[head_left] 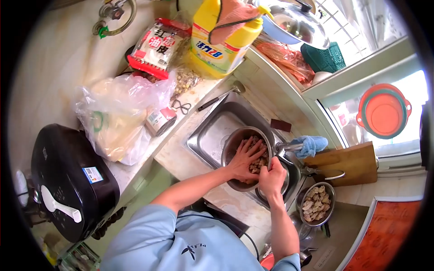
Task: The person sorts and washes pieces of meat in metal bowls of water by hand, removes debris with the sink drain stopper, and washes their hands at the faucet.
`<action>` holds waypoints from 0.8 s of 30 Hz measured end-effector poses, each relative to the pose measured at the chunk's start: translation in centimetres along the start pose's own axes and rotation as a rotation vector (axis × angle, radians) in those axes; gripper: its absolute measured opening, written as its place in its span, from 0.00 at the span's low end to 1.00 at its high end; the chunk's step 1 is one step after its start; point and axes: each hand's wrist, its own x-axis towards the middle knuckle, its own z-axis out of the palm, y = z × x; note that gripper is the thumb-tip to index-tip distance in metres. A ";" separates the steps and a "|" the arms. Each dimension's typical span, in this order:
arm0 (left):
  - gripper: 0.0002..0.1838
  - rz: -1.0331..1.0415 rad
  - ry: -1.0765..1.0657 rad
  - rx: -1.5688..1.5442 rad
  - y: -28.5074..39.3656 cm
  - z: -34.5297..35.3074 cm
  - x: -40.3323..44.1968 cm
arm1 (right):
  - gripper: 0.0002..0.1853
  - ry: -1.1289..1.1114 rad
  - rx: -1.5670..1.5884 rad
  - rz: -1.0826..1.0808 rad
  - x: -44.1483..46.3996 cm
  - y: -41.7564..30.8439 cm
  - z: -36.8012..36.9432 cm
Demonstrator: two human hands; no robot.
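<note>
A stainless steel bowl (229, 141) is over the metal sink (205, 131), with brown chunky food pieces (258, 163) inside. My left hand (245, 159) reaches into the bowl, fingers spread over the pieces and partly covering them. My right hand (272, 177) is closed on the bowl's near right rim. The faucet (289, 147), with a blue cloth (312, 145) draped over it, stands just beyond the bowl. Below the bowl, a smaller basin (291, 180) of the sink is partly hidden by my right hand and the bowl.
Pale meat pieces fill a second steel bowl (333, 198) at right, near a wooden cutting board (348, 169). A ladle (221, 95) lies behind the sink. On the left are a black rice cooker (68, 180), plastic bags (122, 117), scissors (181, 106) and a yellow jug (217, 54).
</note>
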 end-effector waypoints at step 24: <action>0.59 0.044 -0.042 0.023 -0.6 -3.2 3.3 | 0.04 0.077 -0.012 -0.067 2.9 -1.2 -1.3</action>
